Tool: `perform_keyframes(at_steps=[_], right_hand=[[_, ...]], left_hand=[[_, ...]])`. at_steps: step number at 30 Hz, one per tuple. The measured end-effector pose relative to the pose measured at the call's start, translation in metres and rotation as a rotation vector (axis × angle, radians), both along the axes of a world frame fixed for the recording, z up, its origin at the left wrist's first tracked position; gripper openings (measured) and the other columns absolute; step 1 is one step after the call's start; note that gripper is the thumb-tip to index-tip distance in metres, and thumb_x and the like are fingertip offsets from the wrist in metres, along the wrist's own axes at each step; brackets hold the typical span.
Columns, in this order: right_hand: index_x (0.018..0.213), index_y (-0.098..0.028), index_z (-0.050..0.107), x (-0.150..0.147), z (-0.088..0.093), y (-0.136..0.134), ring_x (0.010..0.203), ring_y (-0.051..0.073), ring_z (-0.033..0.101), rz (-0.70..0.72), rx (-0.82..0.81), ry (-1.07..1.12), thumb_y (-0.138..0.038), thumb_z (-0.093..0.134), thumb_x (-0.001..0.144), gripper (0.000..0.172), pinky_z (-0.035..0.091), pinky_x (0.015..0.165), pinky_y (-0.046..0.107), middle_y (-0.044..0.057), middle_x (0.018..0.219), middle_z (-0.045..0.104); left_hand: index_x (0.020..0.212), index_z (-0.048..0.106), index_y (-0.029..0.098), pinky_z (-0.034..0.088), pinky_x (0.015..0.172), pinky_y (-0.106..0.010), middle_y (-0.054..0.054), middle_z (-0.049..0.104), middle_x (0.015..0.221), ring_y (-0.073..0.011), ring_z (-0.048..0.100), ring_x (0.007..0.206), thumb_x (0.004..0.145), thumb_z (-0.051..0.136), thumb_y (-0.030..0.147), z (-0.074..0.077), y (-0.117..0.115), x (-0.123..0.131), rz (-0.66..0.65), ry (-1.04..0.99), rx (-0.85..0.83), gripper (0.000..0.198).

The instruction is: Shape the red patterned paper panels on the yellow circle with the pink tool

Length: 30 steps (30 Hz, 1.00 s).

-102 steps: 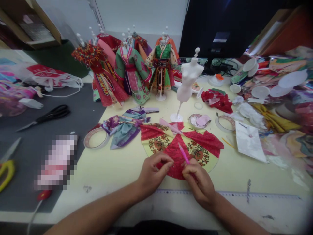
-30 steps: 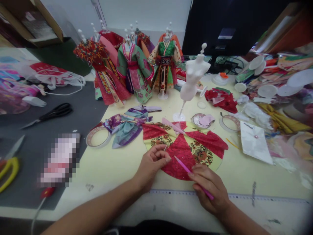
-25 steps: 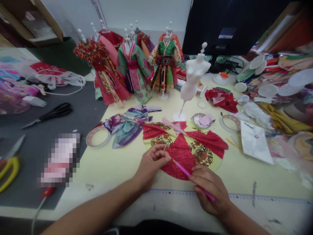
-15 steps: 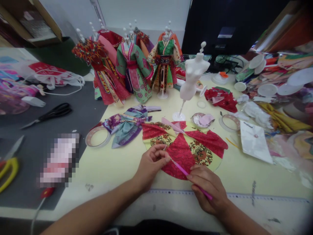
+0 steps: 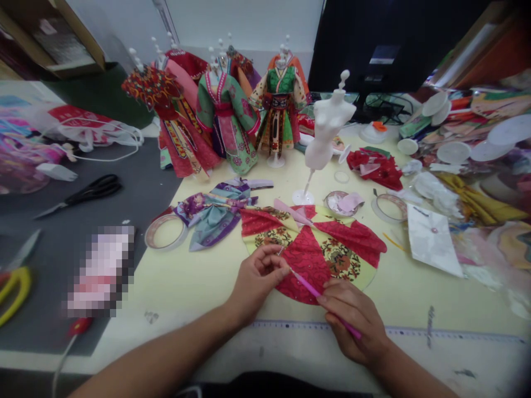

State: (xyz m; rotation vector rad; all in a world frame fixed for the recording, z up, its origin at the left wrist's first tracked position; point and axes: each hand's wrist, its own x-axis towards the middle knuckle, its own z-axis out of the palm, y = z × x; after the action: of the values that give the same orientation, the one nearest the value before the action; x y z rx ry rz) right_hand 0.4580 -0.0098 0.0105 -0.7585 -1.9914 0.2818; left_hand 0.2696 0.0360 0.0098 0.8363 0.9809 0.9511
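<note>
My right hand point(image 5: 352, 318) is closed around a slim pink pen-like tool point(image 5: 307, 284), whose thin tip points up and left. That tip reaches the fingertips of my left hand point(image 5: 263, 276), where thumb and forefinger are pinched together. What they pinch is too small to make out; a short strand that looks beaded point(image 5: 281, 250) pokes out above the fingers. Both hands are over the near edge of a red and yellow patterned doll skirt point(image 5: 310, 257) spread on the table, its folds pushed up at the back.
Behind the skirt stands a bare white doll mannequin point(image 5: 327, 130), with several dressed mannequins point(image 5: 226, 121) to its left. Tape rolls point(image 5: 166, 232), purple-blue cloth point(image 5: 215, 215), black scissors point(image 5: 93, 190) and a white packet point(image 5: 433, 240) lie around. A ruler point(image 5: 418, 333) runs along the front.
</note>
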Motion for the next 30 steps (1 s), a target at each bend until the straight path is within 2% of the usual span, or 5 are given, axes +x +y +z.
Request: perform_keyframes(at_steps=[12,20,26,30], right_hand=[[0.107,-0.010,0.053,-0.002,0.004,0.001,0.079,0.017,0.057,-0.012,0.022,-0.009,-0.007,0.046,0.080,0.028,0.052,0.070,0.036,0.009,0.081,0.057],[0.105,-0.014,0.054,0.001,0.004,0.000,0.080,0.017,0.059,-0.127,0.034,-0.041,-0.009,0.046,0.081,0.026,0.052,0.072,0.036,0.008,0.082,0.060],[0.105,-0.014,0.055,0.006,0.000,0.002,0.080,0.018,0.058,-0.170,0.045,-0.047,-0.007,0.048,0.078,0.028,0.052,0.071,0.036,0.009,0.083,0.060],[0.104,-0.015,0.056,0.011,-0.005,0.007,0.080,0.017,0.058,-0.196,0.018,-0.055,-0.006,0.050,0.077,0.029,0.052,0.070,0.034,0.009,0.084,0.059]], left_hand=[[0.101,0.051,0.014,0.041,0.066,-0.019,0.003,0.060,0.071,-0.0062,0.053,0.066,0.070,0.067,0.017,0.000,0.000,0.000,-0.006,0.032,0.019,0.035],[0.100,0.052,0.014,0.041,0.066,-0.018,0.003,0.059,0.070,-0.0064,0.053,0.067,0.070,0.067,0.017,0.003,-0.001,0.001,0.012,0.063,0.029,0.034],[0.102,0.052,0.015,0.042,0.069,-0.019,0.002,0.059,0.072,-0.0079,0.055,0.070,0.073,0.063,0.021,0.001,0.004,-0.002,0.054,0.173,0.103,0.031],[0.104,0.050,0.015,0.044,0.075,-0.025,0.000,0.061,0.074,-0.0112,0.058,0.075,0.077,0.058,0.025,0.004,0.009,-0.005,0.073,0.227,0.180,0.029]])
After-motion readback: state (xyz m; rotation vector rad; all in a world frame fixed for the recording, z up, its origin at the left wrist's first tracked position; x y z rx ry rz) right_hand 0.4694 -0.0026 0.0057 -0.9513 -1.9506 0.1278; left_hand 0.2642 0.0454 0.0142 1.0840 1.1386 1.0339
